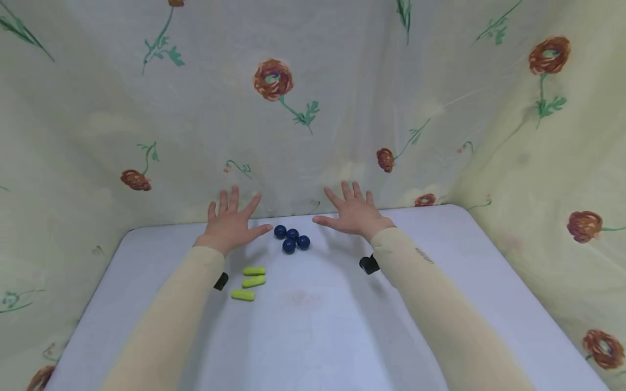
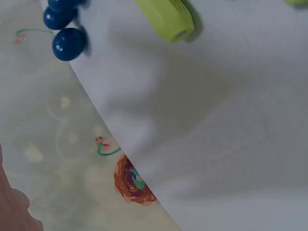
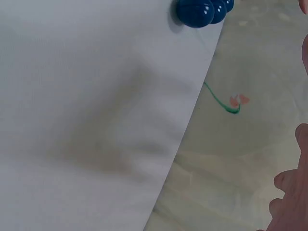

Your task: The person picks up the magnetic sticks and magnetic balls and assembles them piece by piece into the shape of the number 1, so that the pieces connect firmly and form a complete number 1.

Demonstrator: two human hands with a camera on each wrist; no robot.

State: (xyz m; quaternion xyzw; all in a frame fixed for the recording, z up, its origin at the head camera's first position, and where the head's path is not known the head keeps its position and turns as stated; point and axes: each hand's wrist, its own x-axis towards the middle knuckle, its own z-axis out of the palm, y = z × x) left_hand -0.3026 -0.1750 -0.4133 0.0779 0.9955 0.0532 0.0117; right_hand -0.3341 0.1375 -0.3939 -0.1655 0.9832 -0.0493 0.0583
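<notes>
Both hands hover above the far part of a white table, fingers spread and nothing in them. My left hand (image 1: 230,225) is left of a cluster of several dark blue balls (image 1: 289,246), its thumb tip near the leftmost ball. On the other side of the balls my right hand (image 1: 357,214) points its thumb toward them. Three yellow-green sticks (image 1: 253,282) lie below the left hand, near its wrist. In the left wrist view one stick (image 2: 168,19) shows a faceted end with a small hole. Shiny blue balls (image 3: 195,12) appear at the top of the right wrist view.
The white table (image 1: 313,336) has rounded far corners. A floral curtain (image 1: 205,108) hangs behind it and along both sides, close to the table's edge. A small black device (image 1: 369,264) sits under the right wrist, and a similar one (image 1: 221,281) under the left.
</notes>
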